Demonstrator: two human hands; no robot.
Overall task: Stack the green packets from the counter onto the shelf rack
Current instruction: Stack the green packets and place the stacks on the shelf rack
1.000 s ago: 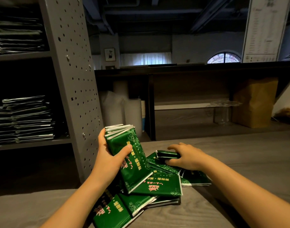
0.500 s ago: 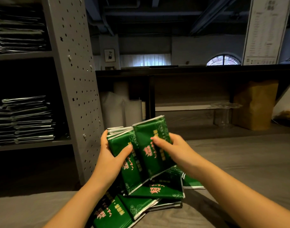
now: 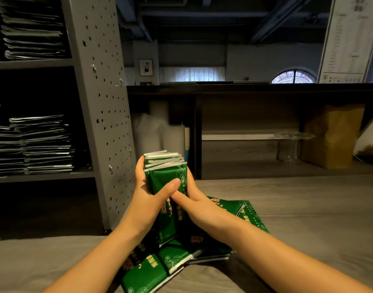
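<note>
The lower half of the bundle (image 3: 167, 172) is lost behind the two hands, so I can't count its packets. Only the white top edges fan out above the fingers. The pink print on the green fronts is too small to read. The right hand's (image 3: 195, 206) fingers go round the far side of the bundle, out of sight, and only its thumb shows, lying along the near face. Whether the bundle's foot rests on the pile (image 3: 147, 271) below, I cannot tell. That pile lies on the counter (image 3: 308, 210), partly covered by both forearms, with its nearest packet cut off at the bottom of the view. The rack (image 3: 101, 98) on the left is so dark inside that the stacks (image 3: 44, 144) on its middle shelf show only as pale edges. The top stack (image 3: 31, 32) on the shelf above is cut off at the top.

The left hand (image 3: 146, 199) grips the bundle from the left, thumb pressed across the green front and fingers up along the left edge. The right hand clasps it from the right, with the two thumbs almost meeting. The bundle stands nearly upright over the pile, just right of the rack's perforated post. On the far side, under a dark ledge, are a brown bag (image 3: 333, 134) and some pale rolls (image 3: 160, 132).
</note>
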